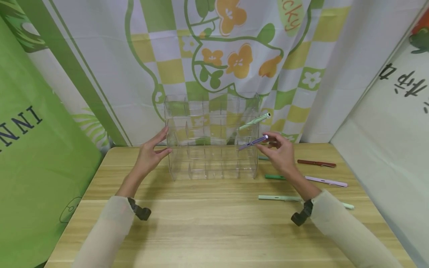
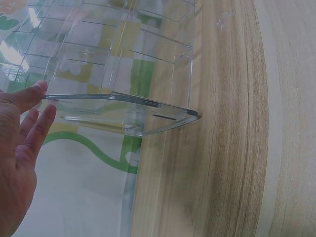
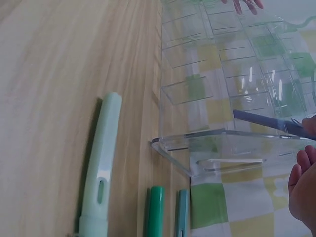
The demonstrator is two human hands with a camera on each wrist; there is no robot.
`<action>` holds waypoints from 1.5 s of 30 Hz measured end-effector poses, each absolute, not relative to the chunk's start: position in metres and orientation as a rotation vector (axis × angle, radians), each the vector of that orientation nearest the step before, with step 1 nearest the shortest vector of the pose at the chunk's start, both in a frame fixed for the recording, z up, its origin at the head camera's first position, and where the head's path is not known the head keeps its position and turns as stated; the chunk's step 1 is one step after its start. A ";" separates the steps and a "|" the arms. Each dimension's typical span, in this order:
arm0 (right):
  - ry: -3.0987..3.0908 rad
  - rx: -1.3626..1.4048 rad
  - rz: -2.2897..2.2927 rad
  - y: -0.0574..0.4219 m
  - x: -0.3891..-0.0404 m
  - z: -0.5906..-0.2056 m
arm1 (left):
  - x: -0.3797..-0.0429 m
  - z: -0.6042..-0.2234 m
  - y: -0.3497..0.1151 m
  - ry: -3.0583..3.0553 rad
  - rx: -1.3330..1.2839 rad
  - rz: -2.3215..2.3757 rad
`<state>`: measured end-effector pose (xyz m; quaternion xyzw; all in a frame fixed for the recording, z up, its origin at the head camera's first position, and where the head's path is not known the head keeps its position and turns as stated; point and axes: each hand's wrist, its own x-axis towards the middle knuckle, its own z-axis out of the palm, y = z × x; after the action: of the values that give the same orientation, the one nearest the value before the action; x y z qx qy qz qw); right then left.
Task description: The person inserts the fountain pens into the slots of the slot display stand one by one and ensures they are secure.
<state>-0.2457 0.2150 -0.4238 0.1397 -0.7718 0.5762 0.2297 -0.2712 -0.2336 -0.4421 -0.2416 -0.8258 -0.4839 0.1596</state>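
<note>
Nearest are two pale sleeves (image 1: 104, 227), each with a black wrist camera (image 1: 143, 213) at the cuff, above the wood-grain table (image 1: 201, 227). On the right, a mint-green pen (image 1: 277, 198) lies partly hidden under the right wrist. Beyond it are a green pen (image 1: 274, 177) and a lilac pen (image 1: 326, 181), then a dark red pen (image 1: 316, 163) and a teal pen (image 1: 263, 158), partly covered by the hand.

Farther in, the left hand (image 1: 148, 157) grips the front edge of the left side panel of a clear acrylic compartment rack (image 1: 213, 178), thumb and fingers nearly closed about it. The right hand (image 1: 282, 153) pinches a purple pen (image 1: 257, 141) near its outer end; the pen slants, its other end at the rack's right column. Above it, a pale green pen (image 1: 253, 122) leans in that column, its upper end jutting out. Behind hangs a checked, flower-printed curtain (image 1: 164, 72).
</note>
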 end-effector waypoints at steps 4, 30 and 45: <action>-2.133 0.368 1.578 0.218 -0.236 -0.418 | -0.271 -0.441 -0.234 -2.366 -0.682 -1.386; -2.306 0.518 1.422 0.271 -0.207 -0.456 | -0.270 -0.440 -0.233 -2.376 -0.680 -1.362; -2.498 0.646 1.277 0.304 -0.186 -0.475 | -0.269 -0.439 -0.232 -2.382 -0.678 -1.382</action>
<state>-0.1857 0.3035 -0.4750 0.2225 -0.8602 0.4398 0.1308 -0.2689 -0.2320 -0.4391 -0.2361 -0.8302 -0.4816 0.1520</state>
